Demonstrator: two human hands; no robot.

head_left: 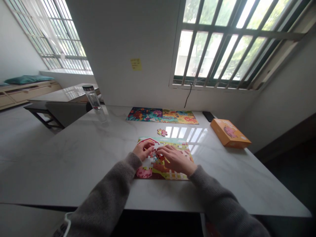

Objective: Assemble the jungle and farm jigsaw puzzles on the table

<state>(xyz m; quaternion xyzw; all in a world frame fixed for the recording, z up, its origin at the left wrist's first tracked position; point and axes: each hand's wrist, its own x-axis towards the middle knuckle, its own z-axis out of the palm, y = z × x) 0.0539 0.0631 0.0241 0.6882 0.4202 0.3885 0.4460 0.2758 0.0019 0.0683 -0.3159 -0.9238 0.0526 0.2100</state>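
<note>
A colourful farm-scene jigsaw puzzle (161, 168) lies flat on the table in front of me, with pale gaps near its left middle. My left hand (144, 150) is over its left part, thumb and fingers curled together at a small puzzle piece (153, 153). From the right, my right hand (174, 158) reaches over the middle, its fingers bent down onto the pieces beside the left fingertips. The fingers partly hide the pieces between the two hands. Just beyond the puzzle's far edge sits a small cluster of loose puzzle pieces (162, 132).
Along the wall lie a dark picture sheet (145, 114) and a yellow-orange one (181, 117). A black phone (208, 116) and an orange box (230, 133) are at the right. A glass bottle (92, 97) stands at the far left edge of the marble-patterned table (74, 158).
</note>
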